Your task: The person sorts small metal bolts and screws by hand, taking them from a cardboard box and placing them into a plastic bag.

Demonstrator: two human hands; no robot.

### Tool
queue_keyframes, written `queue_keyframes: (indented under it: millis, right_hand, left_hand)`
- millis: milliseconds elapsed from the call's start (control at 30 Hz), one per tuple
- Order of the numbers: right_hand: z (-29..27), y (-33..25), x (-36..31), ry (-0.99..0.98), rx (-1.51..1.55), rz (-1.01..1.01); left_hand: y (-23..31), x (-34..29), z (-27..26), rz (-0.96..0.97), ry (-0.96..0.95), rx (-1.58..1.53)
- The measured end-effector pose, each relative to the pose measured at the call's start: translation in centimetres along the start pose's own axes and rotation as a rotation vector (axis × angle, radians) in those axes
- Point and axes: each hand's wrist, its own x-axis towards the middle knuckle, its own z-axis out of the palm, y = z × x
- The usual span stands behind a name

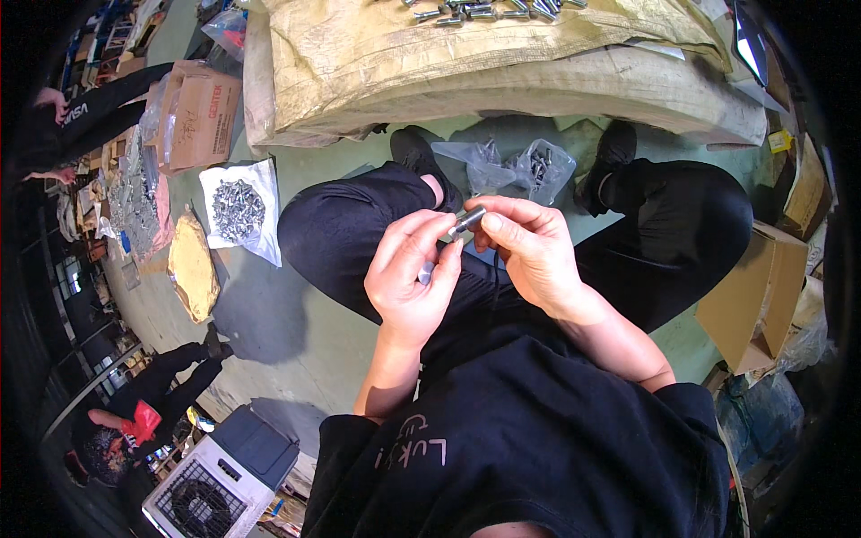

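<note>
Above my lap, my left hand point(408, 273) and my right hand point(534, 251) meet at a short metal pin point(470, 219). The fingertips of both pinch it, one hand at each end, and it lies tilted with its right end higher. A second small metal piece point(425, 273) shows between the thumb and palm of my left hand; its full shape is hidden. On the floor between my feet, a see-through plastic bag point(544, 170) with similar metal pieces lies beyond my hands.
A table covered with a yellowish woven sheet point(377, 54) bears loose metal pins point(484, 11). At left are a white bag of small metal parts point(238, 208), a cardboard box point(202, 117) and an air cooler point(211, 489). An open carton point(753, 296) stands right. Two people are at left.
</note>
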Motion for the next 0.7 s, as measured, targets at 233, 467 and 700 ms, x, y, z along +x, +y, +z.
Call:
queue_keyframes:
  millis: [233, 467, 700]
  right_hand:
    - [-0.2, 0.0, 0.2, 0.022, 0.143, 0.058]
    - [-1.4, 0.2, -0.1, -0.034, -0.075, 0.225]
    - [0.3, 1.9, -0.6, -0.036, -0.672, -0.066]
  left_hand:
    - [-0.4, -0.4, 0.2, -0.23, -0.035, -0.401]
    - [-3.6, -0.4, 0.8, -0.8, 0.06, -1.518]
    - [-3.2, -0.2, 1.3, -0.635, 0.188, -1.391]
